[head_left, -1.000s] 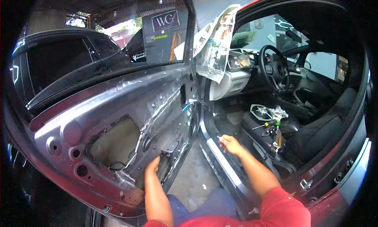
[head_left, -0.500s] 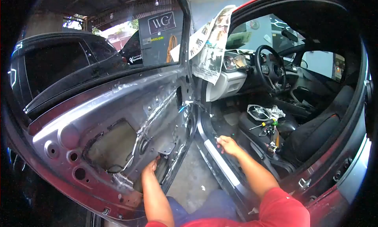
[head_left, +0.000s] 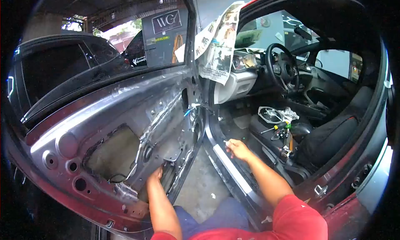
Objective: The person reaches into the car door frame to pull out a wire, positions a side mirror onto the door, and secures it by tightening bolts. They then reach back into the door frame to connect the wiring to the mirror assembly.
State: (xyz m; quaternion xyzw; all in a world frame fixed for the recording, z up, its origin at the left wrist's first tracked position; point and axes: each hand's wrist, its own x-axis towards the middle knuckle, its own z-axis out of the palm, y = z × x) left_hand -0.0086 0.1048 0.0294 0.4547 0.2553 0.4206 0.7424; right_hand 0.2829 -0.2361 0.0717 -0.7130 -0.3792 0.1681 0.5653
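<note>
My left hand (head_left: pixel 154 174) reaches into the lower opening of the stripped car door (head_left: pixel 162 150), below a small metal bracket (head_left: pixel 170 157). Its fingers are hidden behind the door's inner metal sheet. Over the door sill (head_left: pixel 233 169), my right hand (head_left: pixel 237 149) is closed in a pinch, with something small and pale at the fingertips, too small to name.
On the driver's seat lie a screwdriver (head_left: pixel 275 128), a ring-shaped bracket (head_left: pixel 270 114) and other loose items. Blue-ended wires (head_left: pixel 189 111) stick out near the door hinge. Newspaper (head_left: pixel 218 48) hangs from the windshield pillar. A steering wheel (head_left: pixel 283 69) stands further inside.
My left hand has slid further behind the door's metal sheet, so less of it shows. My right hand keeps its pinch near the sill. The whole view has shifted slightly.
</note>
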